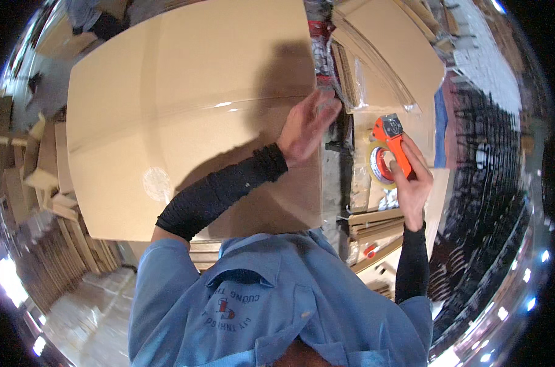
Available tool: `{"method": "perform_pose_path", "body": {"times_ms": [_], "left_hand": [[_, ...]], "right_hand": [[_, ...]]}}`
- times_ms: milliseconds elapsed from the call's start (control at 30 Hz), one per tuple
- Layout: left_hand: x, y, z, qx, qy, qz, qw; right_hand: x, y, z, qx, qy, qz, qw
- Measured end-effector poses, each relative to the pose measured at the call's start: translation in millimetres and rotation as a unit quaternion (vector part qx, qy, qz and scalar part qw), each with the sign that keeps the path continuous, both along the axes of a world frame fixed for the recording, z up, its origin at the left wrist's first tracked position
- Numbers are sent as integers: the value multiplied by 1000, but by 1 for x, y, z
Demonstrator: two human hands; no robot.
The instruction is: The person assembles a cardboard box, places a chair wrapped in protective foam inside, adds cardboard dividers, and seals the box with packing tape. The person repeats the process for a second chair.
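Pressing down on a large cardboard box [186,116], the left hand [305,125] lies flat near the box's right edge, fingers [326,105] spread and blurred — nothing gripped, palm on the cardboard. A strip of clear tape [222,105] runs across the box's closed top seam, glinting. The right hand [412,183] is held up to the right of the box, well apart from the left, fingers wrapped tight around the orange handle of a tape dispenser [390,144] — its roll of tape sits just left of the handle, the cutter head pointing up and away. Both forearms wear black sleeves under a blue shirt. Flattened cardboard sheets [387,49] are stacked beyond the dispenser; more cardboard scraps [42,177] lie to the left of the box.
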State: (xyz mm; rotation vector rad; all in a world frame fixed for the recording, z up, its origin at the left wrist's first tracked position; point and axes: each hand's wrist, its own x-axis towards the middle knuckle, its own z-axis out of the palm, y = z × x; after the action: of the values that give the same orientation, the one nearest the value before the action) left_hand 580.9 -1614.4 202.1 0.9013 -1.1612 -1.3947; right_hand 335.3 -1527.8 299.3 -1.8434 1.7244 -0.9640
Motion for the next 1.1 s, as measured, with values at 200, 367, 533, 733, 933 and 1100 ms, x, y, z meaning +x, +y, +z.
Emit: {"method": "perform_pose_path", "body": {"times_ms": [200, 367, 533, 733, 933, 1100], "left_hand": [[37, -26, 39, 275, 140, -285, 908], [56, -40, 30, 361, 162, -304, 866], [71, -69, 18, 399, 218, -274, 847], [71, -114, 2, 394, 178, -231, 872], [61, -167, 17, 96, -141, -207, 963], [67, -322, 47, -102, -322, -84, 937]], "right_hand": [[80, 18, 32, -88, 128, 92, 984], [99, 3, 20, -71, 147, 98, 982], [114, -17, 16, -48, 157, 116, 980], [124, -51, 12, -76, 159, 99, 979], [139, -82, 13, -37, 148, 39, 988], [140, -126, 21, -45, 76, -34, 996]]}}
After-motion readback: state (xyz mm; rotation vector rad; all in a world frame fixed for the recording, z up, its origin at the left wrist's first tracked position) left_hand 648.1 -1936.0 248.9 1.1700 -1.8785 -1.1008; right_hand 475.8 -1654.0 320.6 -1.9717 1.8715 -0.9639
